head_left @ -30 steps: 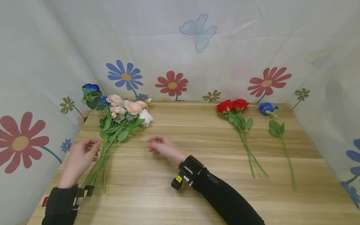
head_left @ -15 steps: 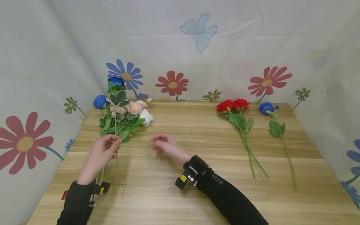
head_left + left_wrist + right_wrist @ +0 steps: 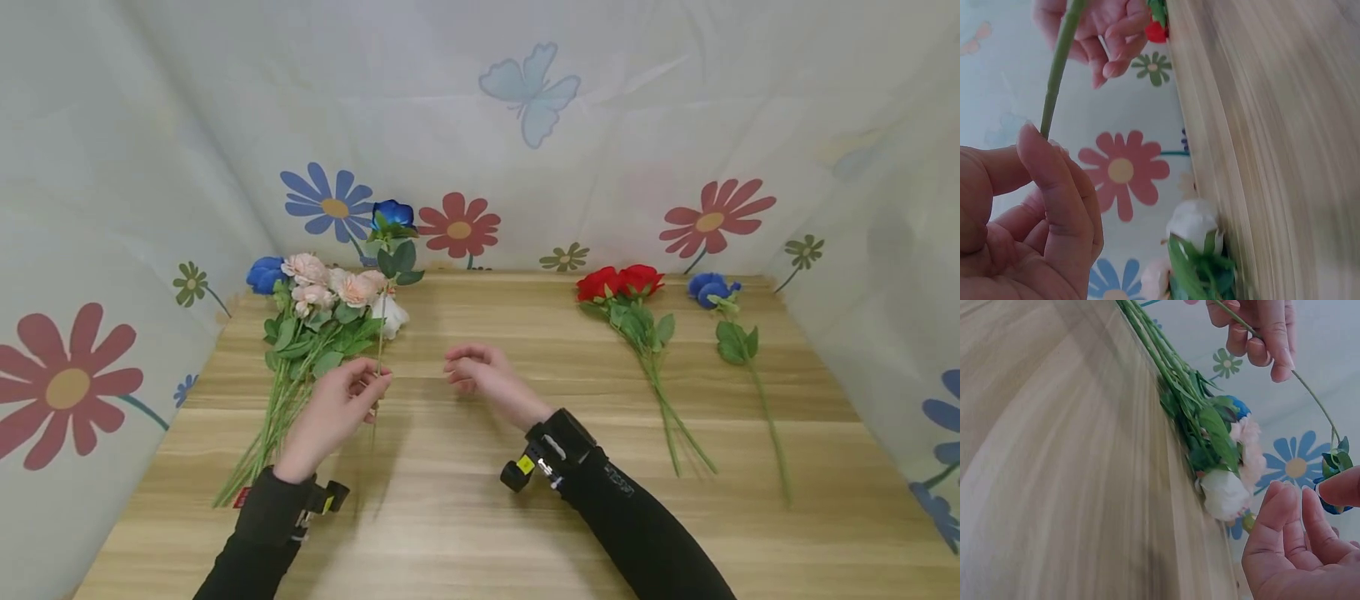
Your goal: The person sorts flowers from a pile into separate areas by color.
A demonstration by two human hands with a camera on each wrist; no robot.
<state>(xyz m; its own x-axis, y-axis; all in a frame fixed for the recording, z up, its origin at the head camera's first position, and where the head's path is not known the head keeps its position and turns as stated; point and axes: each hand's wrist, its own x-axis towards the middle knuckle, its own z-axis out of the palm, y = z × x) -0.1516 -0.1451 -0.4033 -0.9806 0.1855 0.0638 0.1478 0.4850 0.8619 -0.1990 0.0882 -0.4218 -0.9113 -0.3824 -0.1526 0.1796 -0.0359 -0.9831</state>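
Note:
My left hand point(image 3: 326, 417) pinches the thin green stem of a blue rose point(image 3: 392, 215) between thumb and fingers. The flower stands upright above the table, its bloom overlapping the printed backdrop. In the left wrist view the stem point(image 3: 1055, 87) rises from between the fingertips. To the right, my right hand point(image 3: 495, 385) hovers with loosely bent fingers and nothing in them. The right wrist view shows its fingers point(image 3: 1272, 519) apart from the stem, the rose bloom beyond them. Left of the left hand lie pale pink flowers point(image 3: 306, 268), a white flower point(image 3: 392, 318) and another blue flower point(image 3: 265, 275).
Two red roses point(image 3: 619, 283) with crossed stems lie at the table's right. Beside them is a single blue flower point(image 3: 711, 289) on a long stem. A white curtain point(image 3: 420, 100) printed with flowers and a butterfly encloses the wooden table point(image 3: 525, 533) at the back and sides.
The left hand has carried the blue rose rightward, away from the pile, and the bloom has swung upright. The right hand has shifted a little to the right.

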